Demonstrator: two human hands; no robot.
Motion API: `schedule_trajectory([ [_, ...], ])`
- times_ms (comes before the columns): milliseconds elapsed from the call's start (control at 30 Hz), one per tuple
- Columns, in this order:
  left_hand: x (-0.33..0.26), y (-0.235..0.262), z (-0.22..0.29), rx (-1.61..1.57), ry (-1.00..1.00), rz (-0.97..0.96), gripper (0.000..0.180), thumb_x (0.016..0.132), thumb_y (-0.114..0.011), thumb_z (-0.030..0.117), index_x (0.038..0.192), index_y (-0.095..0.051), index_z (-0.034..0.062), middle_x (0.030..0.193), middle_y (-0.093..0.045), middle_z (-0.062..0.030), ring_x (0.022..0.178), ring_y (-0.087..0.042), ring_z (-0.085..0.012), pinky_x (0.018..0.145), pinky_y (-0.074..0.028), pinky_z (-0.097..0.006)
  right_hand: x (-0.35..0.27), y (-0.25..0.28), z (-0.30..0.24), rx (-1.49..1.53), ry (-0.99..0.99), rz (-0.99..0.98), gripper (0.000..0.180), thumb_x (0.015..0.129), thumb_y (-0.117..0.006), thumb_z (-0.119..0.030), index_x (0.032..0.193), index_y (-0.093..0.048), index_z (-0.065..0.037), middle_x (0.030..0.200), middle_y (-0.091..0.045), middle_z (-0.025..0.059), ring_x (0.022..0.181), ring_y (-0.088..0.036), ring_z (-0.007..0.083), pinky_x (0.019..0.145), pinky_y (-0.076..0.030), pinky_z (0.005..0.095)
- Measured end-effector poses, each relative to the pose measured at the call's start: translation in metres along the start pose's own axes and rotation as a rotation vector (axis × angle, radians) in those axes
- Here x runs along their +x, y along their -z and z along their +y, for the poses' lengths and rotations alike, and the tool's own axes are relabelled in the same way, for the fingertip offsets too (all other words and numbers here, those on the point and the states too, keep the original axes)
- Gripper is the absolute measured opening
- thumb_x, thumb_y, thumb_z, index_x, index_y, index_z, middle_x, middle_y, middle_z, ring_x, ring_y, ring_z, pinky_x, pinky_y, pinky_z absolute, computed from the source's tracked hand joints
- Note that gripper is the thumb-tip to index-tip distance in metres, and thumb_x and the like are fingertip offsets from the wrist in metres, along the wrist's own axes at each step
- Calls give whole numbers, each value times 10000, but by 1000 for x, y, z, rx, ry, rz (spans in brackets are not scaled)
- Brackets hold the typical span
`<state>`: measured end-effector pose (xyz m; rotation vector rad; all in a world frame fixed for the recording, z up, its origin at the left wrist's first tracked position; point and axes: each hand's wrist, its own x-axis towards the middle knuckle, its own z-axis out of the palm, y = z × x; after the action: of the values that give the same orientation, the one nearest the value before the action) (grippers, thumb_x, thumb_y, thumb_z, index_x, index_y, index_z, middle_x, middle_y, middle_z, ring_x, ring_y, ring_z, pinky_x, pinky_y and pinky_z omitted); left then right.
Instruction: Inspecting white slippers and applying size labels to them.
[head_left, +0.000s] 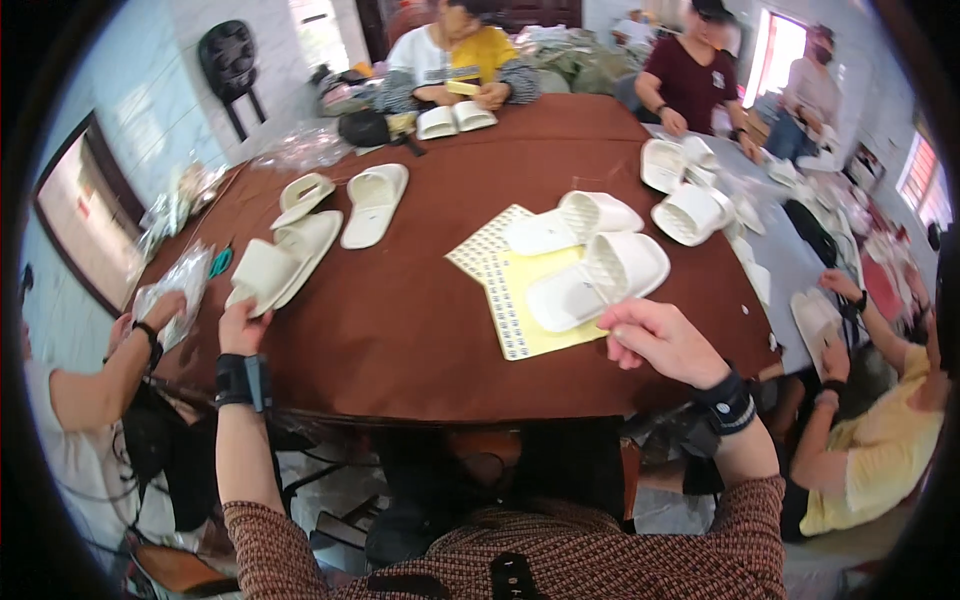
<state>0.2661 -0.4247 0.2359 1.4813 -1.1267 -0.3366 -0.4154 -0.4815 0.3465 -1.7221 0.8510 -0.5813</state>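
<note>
At the left, my left hand (245, 328) is closed on the toe end of a white slipper (268, 270), which lies against another white slipper (312, 240). My right hand (668, 340) is curled with thumb and finger pinched together, beside the near white slipper (575, 290). Whatever that pinch holds, if anything, is too small to make out. Under that slipper and the white slipper behind it (545, 230) lies a yellow sticker sheet (520, 325) with rows of small printed marks. A second sticker sheet (485, 245) sticks out at its far left.
More white slippers (375, 205) lie on the brown-covered table (430, 320), with others at its right (690, 210). Green scissors (221, 262) and clear plastic bags (180, 290) are at the left edge. Co-workers sit on both sides and across; a grey table (790, 330) adjoins at right.
</note>
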Motion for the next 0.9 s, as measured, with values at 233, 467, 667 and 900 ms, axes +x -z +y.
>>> schedule_trajectory([
  [233,-81,-29,126,-623,501,257,330,871,-557,20,1200,-528,27,1152,-609,-96,936,-627,-219,666,-530,-323,0,1,0,-17,-15,-75,222,968,-485,-119,1142,-578,-17,843,-612,25,741,-580,74,676,-502,235],
  [467,-154,-64,193,-676,429,102,454,868,-530,46,1315,-457,9,1187,-608,-133,955,-651,-244,667,-551,-311,28,-18,-10,-47,81,-90,295,968,-485,-129,1238,-524,-19,918,-623,39,751,-582,75,665,-502,228],
  [667,-187,-109,223,-786,367,-94,498,857,-558,4,1338,-429,-18,1281,-561,-153,1153,-579,-264,974,-484,-392,52,-39,-11,180,136,23,423,998,-467,-221,1308,-440,65,1107,-612,98,867,-600,112,738,-513,258],
  [900,-200,-135,223,-801,396,-163,465,866,-516,-7,1323,-431,-20,1232,-586,-141,1107,-604,-255,916,-520,-393,54,-47,1,543,171,36,374,995,-498,-223,1264,-499,37,1182,-601,81,1072,-566,126,946,-436,274],
])
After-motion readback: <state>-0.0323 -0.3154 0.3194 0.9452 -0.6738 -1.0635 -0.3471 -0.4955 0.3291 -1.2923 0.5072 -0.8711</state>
